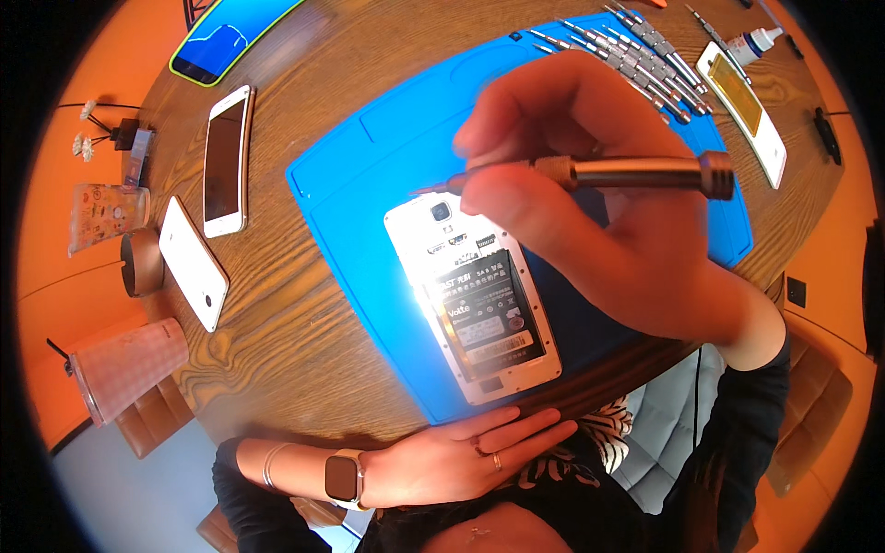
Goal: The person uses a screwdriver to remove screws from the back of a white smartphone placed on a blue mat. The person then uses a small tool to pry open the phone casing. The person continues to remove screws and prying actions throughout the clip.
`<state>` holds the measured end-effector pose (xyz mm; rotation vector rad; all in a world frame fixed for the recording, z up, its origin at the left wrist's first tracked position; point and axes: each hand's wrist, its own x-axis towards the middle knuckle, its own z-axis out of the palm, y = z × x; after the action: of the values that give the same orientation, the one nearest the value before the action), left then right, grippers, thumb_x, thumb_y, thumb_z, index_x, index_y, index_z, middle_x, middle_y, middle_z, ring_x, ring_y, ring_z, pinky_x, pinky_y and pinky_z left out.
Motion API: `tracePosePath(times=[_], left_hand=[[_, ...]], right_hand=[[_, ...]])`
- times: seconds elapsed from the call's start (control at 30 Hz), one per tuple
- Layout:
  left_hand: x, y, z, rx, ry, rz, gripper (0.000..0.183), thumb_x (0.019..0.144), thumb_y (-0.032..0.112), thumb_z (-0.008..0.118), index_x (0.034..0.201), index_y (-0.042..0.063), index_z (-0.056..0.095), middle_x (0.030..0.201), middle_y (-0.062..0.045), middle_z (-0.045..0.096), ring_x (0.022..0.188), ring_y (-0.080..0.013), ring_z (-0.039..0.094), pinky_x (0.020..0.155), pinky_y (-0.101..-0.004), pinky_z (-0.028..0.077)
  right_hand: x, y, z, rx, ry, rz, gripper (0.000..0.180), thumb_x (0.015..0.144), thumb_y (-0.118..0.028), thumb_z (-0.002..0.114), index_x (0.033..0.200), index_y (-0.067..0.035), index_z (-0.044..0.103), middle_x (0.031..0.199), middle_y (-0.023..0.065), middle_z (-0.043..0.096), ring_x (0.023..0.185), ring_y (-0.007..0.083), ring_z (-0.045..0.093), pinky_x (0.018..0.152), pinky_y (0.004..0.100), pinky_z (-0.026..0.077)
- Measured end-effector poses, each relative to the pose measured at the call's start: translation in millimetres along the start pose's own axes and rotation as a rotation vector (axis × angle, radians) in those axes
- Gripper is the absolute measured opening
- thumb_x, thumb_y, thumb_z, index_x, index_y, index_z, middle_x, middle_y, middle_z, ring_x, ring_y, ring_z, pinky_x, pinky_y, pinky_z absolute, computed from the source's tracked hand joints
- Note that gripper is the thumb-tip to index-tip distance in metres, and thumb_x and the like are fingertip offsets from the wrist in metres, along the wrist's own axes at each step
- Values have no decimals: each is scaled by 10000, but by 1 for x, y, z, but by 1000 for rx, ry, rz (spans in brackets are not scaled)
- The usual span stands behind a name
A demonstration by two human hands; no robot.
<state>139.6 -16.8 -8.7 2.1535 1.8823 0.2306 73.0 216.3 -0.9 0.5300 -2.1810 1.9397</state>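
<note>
My right hand (588,159) grips a dark metal precision screwdriver (622,174) between thumb and fingers. Its tip points left, over the top edge of an opened smartphone (543,332); I cannot tell whether it touches. The phone lies back side up with its cover off, showing a rear camera, card slots, a black battery (484,297) with printed writing, and small frame screws. Under it is a blue silicone repair mat (352,228). My left hand (463,456) rests flat at the table's near edge, just below the phone, holding nothing, its fingers extended and slightly apart.
Several metal screwdrivers (636,59) lie on the mat's far right. A white phone panel (750,117) and a small bottle (753,45) sit beyond it. Leftward are a white phone (228,162), a white back cover (193,266), a metal cup (140,263), and a pink tumbler (131,366).
</note>
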Motion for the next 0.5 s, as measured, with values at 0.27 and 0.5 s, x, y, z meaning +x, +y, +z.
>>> tracePosePath(times=[0.27,0.5], left_hand=[[-4,2,1,-61,-4,-26,547,834,219,493,1329,-11,532,1558,-103,321,1406,-207,366,1137,-335,308],[-5,3,-4,-125,-61,-69,616,894,257,505,1453,30,380,1528,-110,369,1379,-187,400,1119,-320,347]], right_hand=[[9,6,2,160,-7,124,160,890,-7,669,1024,5,582,949,51,638,815,80,623,709,190,511],[7,-4,7,-22,-2,39,77,923,-67,649,887,-6,621,817,11,616,683,34,548,555,183,422]])
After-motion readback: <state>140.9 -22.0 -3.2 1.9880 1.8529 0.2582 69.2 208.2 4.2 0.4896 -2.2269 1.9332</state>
